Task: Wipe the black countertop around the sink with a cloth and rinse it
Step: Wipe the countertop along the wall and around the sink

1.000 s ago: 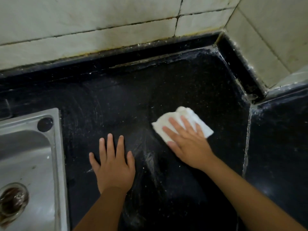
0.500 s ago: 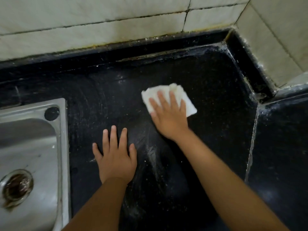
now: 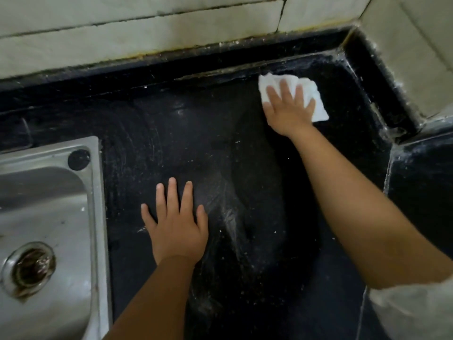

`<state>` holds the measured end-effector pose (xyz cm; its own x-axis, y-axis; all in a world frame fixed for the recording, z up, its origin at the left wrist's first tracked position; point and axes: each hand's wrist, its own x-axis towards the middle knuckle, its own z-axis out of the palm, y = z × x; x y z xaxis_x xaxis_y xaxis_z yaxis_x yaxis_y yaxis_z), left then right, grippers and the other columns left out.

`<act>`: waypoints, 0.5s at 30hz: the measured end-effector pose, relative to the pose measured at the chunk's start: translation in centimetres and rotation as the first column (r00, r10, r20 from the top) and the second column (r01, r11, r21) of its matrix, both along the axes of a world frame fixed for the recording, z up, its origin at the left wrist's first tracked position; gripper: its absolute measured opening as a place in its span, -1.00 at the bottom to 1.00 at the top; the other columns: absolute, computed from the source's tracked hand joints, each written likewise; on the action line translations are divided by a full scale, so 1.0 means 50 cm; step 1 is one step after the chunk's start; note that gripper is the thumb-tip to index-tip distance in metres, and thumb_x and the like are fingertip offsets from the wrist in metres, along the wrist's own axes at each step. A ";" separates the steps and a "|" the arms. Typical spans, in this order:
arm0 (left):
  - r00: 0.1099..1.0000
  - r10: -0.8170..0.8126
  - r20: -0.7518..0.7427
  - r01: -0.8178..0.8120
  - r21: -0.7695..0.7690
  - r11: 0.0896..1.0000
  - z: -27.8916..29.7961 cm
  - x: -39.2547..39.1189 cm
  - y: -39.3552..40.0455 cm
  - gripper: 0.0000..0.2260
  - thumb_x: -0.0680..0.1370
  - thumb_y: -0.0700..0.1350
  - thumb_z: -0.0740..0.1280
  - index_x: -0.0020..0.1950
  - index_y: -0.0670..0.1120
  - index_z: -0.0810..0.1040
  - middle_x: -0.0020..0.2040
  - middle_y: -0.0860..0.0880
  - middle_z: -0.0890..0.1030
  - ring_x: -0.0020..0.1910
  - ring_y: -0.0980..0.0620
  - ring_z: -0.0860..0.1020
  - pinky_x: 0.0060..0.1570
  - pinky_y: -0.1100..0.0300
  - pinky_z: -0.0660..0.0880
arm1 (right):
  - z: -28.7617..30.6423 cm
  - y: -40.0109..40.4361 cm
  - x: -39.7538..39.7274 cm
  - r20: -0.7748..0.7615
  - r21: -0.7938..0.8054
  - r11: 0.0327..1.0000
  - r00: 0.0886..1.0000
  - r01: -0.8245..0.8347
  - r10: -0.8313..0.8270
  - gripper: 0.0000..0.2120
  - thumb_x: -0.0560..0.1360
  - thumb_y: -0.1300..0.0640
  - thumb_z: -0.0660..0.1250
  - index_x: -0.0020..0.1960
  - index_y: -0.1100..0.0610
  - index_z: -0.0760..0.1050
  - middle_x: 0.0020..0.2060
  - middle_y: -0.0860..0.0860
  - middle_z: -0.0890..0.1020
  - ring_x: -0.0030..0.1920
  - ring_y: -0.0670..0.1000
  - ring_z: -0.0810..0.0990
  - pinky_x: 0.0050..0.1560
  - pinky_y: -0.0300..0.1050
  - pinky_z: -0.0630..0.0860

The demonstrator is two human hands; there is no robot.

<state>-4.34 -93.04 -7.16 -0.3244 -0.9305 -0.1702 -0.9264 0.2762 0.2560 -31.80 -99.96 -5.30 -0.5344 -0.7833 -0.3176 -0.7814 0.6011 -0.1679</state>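
The cloth (image 3: 315,99) is a white, folded wad lying flat on the counter (image 3: 257,168), far back near the corner where the raised black lip meets the tiled wall (image 3: 147,35). The right hand (image 3: 288,107) lies on top of it with fingers straight and spread, palm down. That looks like the sensible way to scrub: a flat palm spreads the pressure over the whole pad and keeps it from bunching. The arm is stretched well out to reach that back strip, where pale grit lines the joint.

The left hand (image 3: 176,229) is flat on the bare counter, fingers straight and a little apart, holding nothing. It sits near the front, just right of the sink (image 3: 95,192), and I take it as a prop, bearing weight while the other arm leans far in.

The black surface shows grey swirls and white specks, thicker toward the back lip and the right-hand seam, so the wiping seems only partly done, and rinsing would come after.

The sink is steel, with a dark drain (image 3: 30,268) and a round hole (image 3: 78,159) in its corner. I can read no brand, label or writing anywhere.
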 end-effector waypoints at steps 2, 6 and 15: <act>1.000 -0.004 0.008 0.004 -0.008 1.000 -0.001 -0.002 0.000 -0.33 0.42 0.18 -0.30 0.48 0.02 0.11 0.52 -0.05 0.06 0.50 -0.04 -0.08 0.39 -0.12 -0.24 | -0.006 -0.042 0.034 -0.022 -0.030 0.999 0.999 -0.041 0.040 -0.53 0.63 -0.09 -0.16 0.51 -0.10 -0.12 0.51 -0.06 -0.19 0.49 0.14 -0.25 0.42 0.21 -0.23; 0.999 -0.001 0.042 0.000 0.009 1.000 0.004 -0.003 0.000 -0.32 0.41 0.19 -0.33 0.50 0.05 0.04 0.53 -0.01 -0.02 0.50 -0.01 -0.14 0.40 -0.11 -0.26 | -0.010 -0.021 0.130 0.009 -0.019 0.970 0.970 -0.243 0.243 -0.54 0.62 -0.10 -0.16 0.51 -0.13 -0.12 0.51 -0.06 -0.18 0.49 0.14 -0.26 0.42 0.19 -0.24; 0.995 0.005 0.096 -0.010 0.053 0.999 0.016 -0.006 0.000 -0.54 0.61 0.04 -0.05 0.51 0.07 -0.05 0.53 0.01 -0.12 0.49 0.01 -0.21 0.40 -0.09 -0.26 | -0.048 0.404 0.289 -0.149 -0.144 0.876 0.885 -0.461 0.441 -0.54 0.61 -0.09 -0.26 0.37 -0.10 0.25 0.39 -0.01 0.37 0.38 0.18 0.22 0.31 0.16 0.08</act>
<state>-4.63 -93.02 -6.36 -0.2972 -0.9217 -0.2493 -0.9493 0.2573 0.1804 -17.36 -79.76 -7.72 -0.1331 -0.9840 -0.1187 -0.9797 0.1487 -0.1347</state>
